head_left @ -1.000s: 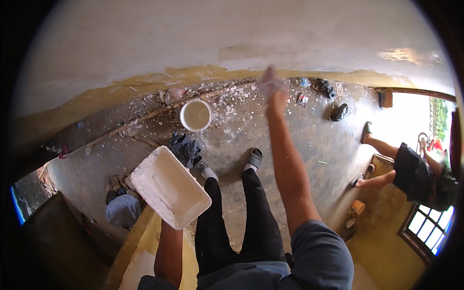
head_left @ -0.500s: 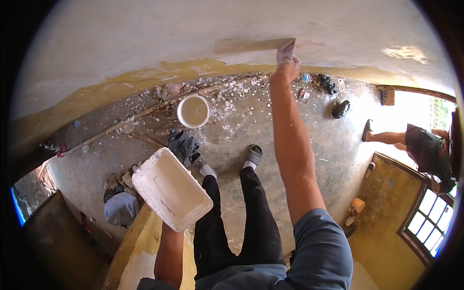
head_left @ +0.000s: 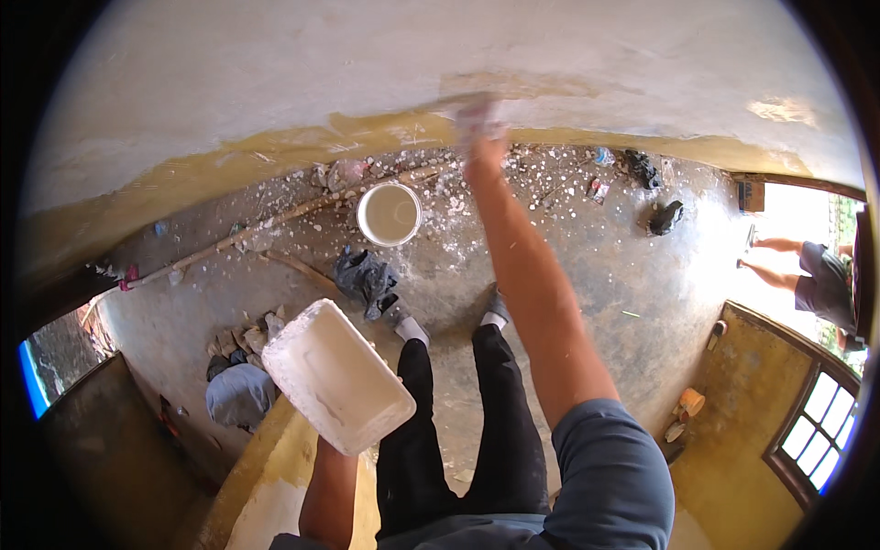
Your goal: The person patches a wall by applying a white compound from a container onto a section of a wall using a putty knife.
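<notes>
A rectangular white tub with rounded corners sits at a slant above the left forearm, left of the black trousers, its open side facing up, its inner walls smeared with off-white paste and its far-left rim crusted and rough. The left hand is hidden beneath it, so I cannot tell how that grip stands. The right hand is closed around a flat scraper, pale and blurred, at the patchy wall, whitish above and yellow along its lower band; whether the blade touches is unclear.
</notes>
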Demonstrator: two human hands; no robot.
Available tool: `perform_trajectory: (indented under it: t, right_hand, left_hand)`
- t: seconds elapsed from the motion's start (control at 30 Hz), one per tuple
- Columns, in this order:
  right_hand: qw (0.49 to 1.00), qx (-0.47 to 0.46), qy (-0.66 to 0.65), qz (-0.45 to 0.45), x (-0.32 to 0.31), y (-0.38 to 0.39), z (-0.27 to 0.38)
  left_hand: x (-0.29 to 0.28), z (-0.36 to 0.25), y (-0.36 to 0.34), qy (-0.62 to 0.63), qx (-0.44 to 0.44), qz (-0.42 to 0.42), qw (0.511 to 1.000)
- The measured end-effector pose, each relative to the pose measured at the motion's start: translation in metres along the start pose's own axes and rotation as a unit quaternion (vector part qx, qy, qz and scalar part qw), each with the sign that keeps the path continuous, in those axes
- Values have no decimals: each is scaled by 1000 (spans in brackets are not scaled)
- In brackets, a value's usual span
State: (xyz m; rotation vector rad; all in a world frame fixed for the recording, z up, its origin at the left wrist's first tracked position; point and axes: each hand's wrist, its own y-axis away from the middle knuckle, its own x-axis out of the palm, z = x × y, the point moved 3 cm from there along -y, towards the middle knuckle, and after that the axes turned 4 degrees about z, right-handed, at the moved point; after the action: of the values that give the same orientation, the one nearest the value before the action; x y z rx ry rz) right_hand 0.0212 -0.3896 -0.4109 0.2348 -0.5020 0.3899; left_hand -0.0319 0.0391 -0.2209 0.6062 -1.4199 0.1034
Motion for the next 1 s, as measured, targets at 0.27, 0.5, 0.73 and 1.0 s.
perform_trajectory:
  t: [0.27, 0.5, 0.73, 1.0]
  right_hand:
    - [961, 261, 21, -92, 68, 245, 151]
    - [968, -5, 243, 56, 71, 264, 378]
    - [821, -158, 516, 186, 173, 270, 531]
    - [746, -117, 630, 183, 222, 273, 555]
  left_hand:
    - [43, 13, 25, -28, 92, -27, 995]
    - [136, 66, -9, 147, 22, 142, 979]
    - [276, 114, -29, 47, -60, 140, 987]
    - [351, 138, -30, 281, -194, 223, 913]
